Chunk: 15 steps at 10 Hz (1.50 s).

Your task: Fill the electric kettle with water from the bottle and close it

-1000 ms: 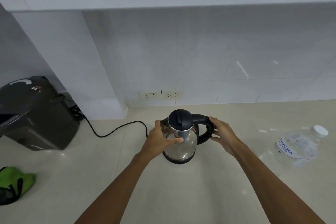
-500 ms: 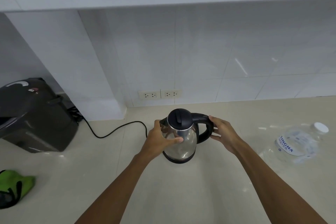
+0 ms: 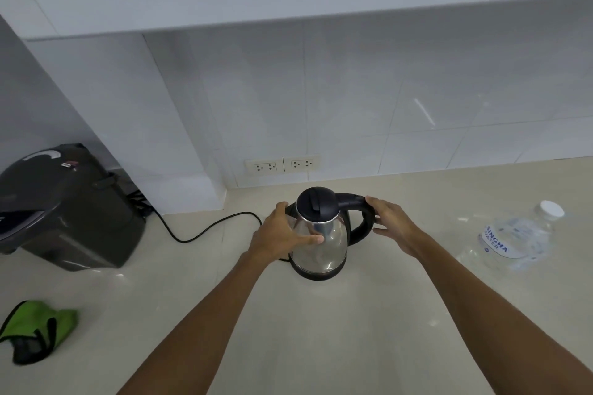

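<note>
A steel electric kettle (image 3: pixel 327 244) with a black lid (image 3: pixel 316 204), which is down, stands on its black base in the middle of the pale counter (image 3: pixel 321 330). My left hand (image 3: pixel 279 234) cups the kettle's left side, thumb across the steel. My right hand (image 3: pixel 394 224) is on the black handle (image 3: pixel 361 228), thumb on top and fingers on its outer curve. A clear water bottle (image 3: pixel 516 237) with a white cap (image 3: pixel 551 209) and a blue-lettered label sits apart on the right, touched by neither hand.
A black appliance (image 3: pixel 64 212) stands at the left. A black cord (image 3: pixel 205 231) runs across the counter toward the kettle. A green cloth (image 3: pixel 38 327) lies front left. Two wall sockets (image 3: pixel 282 165) sit behind the kettle, under an overhanging white cabinet (image 3: pixel 288 0).
Both hands and the kettle keep their places. Only the camera view has shifted slightly.
</note>
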Each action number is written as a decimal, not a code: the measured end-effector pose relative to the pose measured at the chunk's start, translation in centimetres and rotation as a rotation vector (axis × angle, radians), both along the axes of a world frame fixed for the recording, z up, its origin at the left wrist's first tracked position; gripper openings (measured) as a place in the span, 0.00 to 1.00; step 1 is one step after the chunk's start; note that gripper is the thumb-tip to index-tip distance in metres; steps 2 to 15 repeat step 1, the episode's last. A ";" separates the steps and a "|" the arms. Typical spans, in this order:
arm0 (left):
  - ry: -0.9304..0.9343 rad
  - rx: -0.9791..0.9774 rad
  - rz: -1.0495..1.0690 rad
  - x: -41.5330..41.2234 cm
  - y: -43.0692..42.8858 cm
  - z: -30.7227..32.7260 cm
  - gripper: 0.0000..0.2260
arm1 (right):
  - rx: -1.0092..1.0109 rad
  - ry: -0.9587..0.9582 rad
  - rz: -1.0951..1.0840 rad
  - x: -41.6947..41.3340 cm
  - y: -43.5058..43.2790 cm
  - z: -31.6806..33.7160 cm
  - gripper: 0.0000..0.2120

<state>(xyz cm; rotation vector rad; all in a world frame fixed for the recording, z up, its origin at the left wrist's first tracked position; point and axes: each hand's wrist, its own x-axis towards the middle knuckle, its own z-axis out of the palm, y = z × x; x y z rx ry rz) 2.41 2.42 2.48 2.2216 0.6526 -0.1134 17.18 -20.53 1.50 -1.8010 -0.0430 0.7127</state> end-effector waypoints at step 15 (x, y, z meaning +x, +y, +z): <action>0.076 0.231 -0.007 -0.3 -0.8 2.1 0.52 | -0.195 -0.110 0.058 -0.8 -0.1 1.5 0.25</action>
